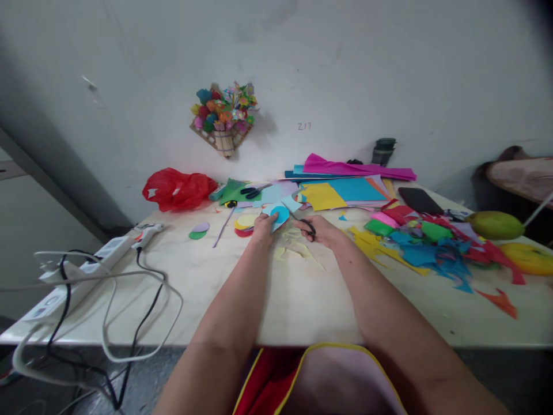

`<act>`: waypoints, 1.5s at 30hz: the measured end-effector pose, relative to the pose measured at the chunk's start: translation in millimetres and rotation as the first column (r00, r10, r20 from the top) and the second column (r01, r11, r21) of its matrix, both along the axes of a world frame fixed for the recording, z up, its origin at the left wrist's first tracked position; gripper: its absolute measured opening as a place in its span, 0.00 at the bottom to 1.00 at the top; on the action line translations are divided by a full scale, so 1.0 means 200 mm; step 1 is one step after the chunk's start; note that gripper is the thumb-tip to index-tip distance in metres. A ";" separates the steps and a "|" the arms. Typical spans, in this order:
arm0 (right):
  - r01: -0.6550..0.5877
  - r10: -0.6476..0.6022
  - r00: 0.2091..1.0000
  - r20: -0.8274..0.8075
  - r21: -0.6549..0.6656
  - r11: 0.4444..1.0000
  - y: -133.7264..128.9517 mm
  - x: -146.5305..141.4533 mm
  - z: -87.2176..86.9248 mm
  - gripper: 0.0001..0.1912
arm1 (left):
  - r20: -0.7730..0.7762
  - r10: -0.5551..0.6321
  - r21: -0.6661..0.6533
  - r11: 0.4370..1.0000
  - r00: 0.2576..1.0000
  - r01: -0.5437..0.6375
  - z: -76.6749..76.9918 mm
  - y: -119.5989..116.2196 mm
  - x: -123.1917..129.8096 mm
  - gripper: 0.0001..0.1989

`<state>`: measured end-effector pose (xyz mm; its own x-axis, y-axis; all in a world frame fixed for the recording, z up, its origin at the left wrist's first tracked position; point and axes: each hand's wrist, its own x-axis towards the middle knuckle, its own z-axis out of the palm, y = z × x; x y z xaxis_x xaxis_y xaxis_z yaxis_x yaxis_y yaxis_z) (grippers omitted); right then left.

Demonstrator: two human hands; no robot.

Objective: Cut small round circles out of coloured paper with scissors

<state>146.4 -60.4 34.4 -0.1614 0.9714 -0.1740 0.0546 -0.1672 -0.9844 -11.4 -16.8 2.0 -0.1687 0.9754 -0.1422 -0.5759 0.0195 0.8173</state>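
Head view: blue paper disc (281, 214) is pinched by left hand (262, 228) over the table (311, 308), centre-far; scissors (310, 230) are gripped by right hand (324, 230), just right. Disc edge could be nicked if grip is loosened.

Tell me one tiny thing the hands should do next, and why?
Maybe the right hand should snip a bit more beside the blue circle. The left hand holds the circle, paler paper sticks out past its edge, and the scissors in the right hand point toward it.
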 end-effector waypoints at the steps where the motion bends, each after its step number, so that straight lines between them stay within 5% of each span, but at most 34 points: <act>1: 0.000 0.000 1.000 0.000 0.001 1.000 0.00 0.00 0.00 0.18 | 0.007 0.000 0.002 1.000 1.000 0.000 0.00 0.00 0.00 0.20; 34: -0.045 0.045 0.999 0.002 0.030 0.999 0.03 0.05 -0.06 0.18 | -0.045 -0.072 0.019 0.997 0.996 0.073 0.01 -0.01 0.00 0.17; 45: -0.054 0.054 0.999 -0.004 0.022 0.998 0.05 0.07 -0.07 0.16 | -0.097 -0.086 0.078 0.993 0.991 0.094 -0.05 0.03 -0.01 0.25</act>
